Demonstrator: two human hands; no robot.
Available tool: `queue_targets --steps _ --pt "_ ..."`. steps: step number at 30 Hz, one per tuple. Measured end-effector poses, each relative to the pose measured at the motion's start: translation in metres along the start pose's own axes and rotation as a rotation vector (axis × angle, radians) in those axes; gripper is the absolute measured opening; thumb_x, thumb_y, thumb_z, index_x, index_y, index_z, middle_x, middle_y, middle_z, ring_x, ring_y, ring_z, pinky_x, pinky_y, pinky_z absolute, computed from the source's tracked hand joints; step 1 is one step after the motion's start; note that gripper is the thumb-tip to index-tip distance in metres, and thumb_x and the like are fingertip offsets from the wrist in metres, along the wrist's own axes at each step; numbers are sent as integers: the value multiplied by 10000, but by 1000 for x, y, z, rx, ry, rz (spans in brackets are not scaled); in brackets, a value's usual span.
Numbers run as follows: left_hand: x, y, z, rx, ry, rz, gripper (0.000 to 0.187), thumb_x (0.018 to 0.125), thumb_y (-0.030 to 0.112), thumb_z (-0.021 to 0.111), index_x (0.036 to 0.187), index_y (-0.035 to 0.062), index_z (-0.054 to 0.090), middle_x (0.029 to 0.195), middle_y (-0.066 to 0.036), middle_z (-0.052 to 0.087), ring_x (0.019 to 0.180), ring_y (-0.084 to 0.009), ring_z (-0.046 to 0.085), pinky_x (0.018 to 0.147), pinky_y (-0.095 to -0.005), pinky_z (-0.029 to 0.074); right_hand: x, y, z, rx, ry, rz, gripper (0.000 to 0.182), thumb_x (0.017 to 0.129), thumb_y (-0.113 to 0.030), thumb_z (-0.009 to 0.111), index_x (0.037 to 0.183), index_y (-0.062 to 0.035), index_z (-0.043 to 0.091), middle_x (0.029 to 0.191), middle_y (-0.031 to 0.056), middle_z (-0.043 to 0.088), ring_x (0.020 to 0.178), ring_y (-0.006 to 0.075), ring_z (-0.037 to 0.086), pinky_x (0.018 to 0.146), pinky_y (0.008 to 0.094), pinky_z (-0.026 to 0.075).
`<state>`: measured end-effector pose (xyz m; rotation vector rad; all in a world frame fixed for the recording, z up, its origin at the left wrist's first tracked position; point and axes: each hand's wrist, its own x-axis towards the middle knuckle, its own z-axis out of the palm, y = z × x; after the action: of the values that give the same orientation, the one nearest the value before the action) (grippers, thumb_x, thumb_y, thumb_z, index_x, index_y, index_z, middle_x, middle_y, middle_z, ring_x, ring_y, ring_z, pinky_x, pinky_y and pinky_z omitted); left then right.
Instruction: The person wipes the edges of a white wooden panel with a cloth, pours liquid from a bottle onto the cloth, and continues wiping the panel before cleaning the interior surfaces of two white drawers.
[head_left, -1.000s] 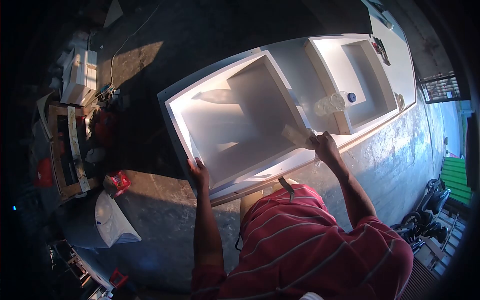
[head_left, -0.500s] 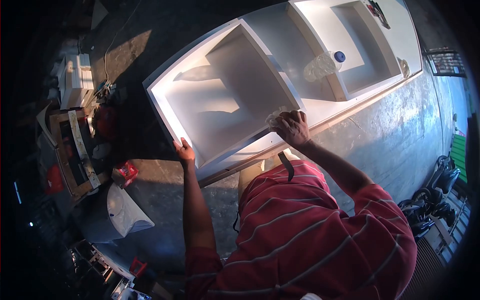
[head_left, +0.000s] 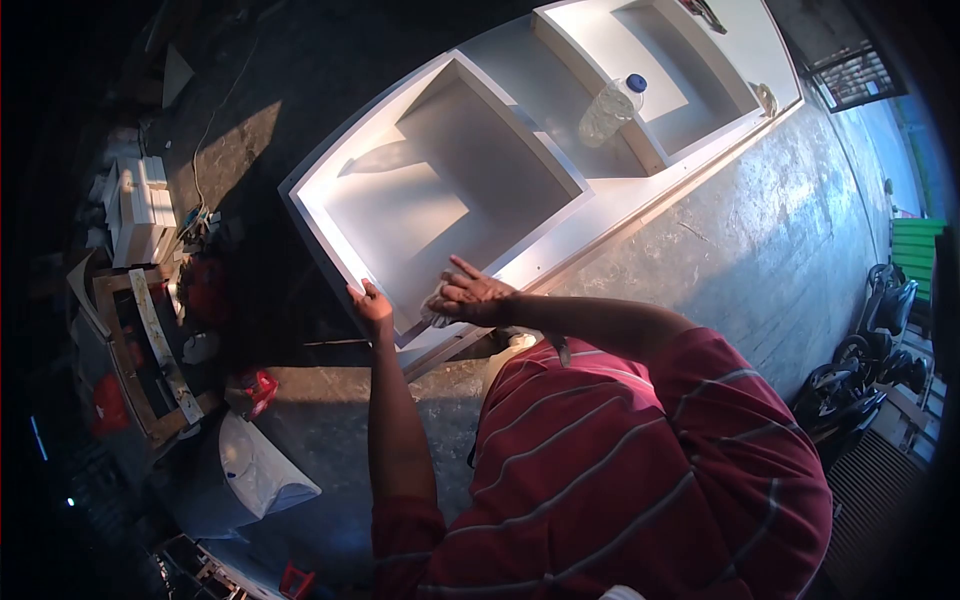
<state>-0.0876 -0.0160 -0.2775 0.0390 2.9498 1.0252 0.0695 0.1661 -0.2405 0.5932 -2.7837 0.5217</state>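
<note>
1. In the head view, at the near end of the long white-painted wooden cabinet frame [head_left: 520,150] lying on the grey concrete floor [head_left: 760,250], the right hand [head_left: 470,295] presses a small pale wad of cloth or sanding paper [head_left: 436,312] flat against the frame's near rail; which of the two it is cannot be told.
2. The fingers [head_left: 462,268] of that hand are spread open over the wad, pinning it down, not clenching it.
3. The left hand [head_left: 372,305] sits just beside it, fingers curled closed on the frame's corner edge, steadying it.
4. A clear plastic bottle with a blue cap [head_left: 610,105] lies on the divider further along, well apart from both hands.
5. Judged from this, rubbing well calls for even flat pressure along the rail, with the left hand bracing firmly.
</note>
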Motion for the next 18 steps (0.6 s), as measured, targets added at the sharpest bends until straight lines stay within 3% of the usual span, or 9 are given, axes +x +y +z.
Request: queue_targets --steps 3,5,7,9,10,11,13,14,18 --pt "2 -5 7 -54 8 6 580 947 341 413 1278 -132 356 1146 -362 508 1026 -438 551 872 -414 462 -50 51 -46 -170 -84 111 367 878 -228 457 1244 -220 476 1088 94 507 1243 297 403 1127 539 139" --pt "1 -2 7 -43 1 18 575 945 334 414 1275 -133 360 1144 -359 511 1025 -439 553 873 -416 460 -85 83 -75 -243 64 136 328 876 -217 461 1200 -226 508 1112 78 524 1277 285 375 1132 525 146" --pt "4 -6 10 -25 -12 39 569 942 328 415 1272 -134 363 1143 -357 513 1024 -439 554 874 -419 459 -117 116 -107 -297 -52 283 294 868 -199 486 1155 -234 540 1107 63 548 1227 274 424 1092 479 273" --pt "11 -18 22 -79 -1 45 563 939 317 412 1270 -135 364 1146 -352 514 1017 -449 552 873 -423 462 -126 114 -152 51 -94 647 274 870 -170 505 1132 -233 556 1062 60 565 1149 277 479 1001 437 369" --pt "11 -13 20 -90 -1 58 563 939 317 412 1270 -135 364 1146 -352 514 1017 -449 552 873 -423 462 -130 113 -156 261 -41 916 327 844 -66 525 1155 -167 528 1077 105 548 1056 299 513 908 424 415" --pt "10 -9 18 -39 16 76 549 939 305 408 1262 -138 369 1144 -353 514 1012 -452 552 870 -424 464 -132 112 -155 250 -30 916 327 844 -66 525 1155 -167 528 1077 105 548 1056 299 513 908 424 415" --pt "5 1 9 13 36 92 536 940 293 404 1254 -140 374 1142 -354 513 1008 -456 551 866 -425 467 -135 105 -147 17 500 738 404 810 32 513 1190 -103 489 1079 156 525 1021 319 517 892 405 432" --pt "1 7 2 -13 -3 85 519 940 278 403 1246 -141 377 1140 -356 512 1008 -455 551 863 -424 469 -121 84 -165 24 553 834 495 764 96 508 1227 -71 456 1083 192 503 1033 346 498 872 408 441" --pt "-3 17 -8 -17 -32 104 476 943 230 408 1233 -146 374 1132 -366 509 1008 -450 553 859 -419 472 -113 82 -145 -102 823 856 561 719 130 478 1239 -81 483 1121 187 486 1079 374 457 920 412 410"
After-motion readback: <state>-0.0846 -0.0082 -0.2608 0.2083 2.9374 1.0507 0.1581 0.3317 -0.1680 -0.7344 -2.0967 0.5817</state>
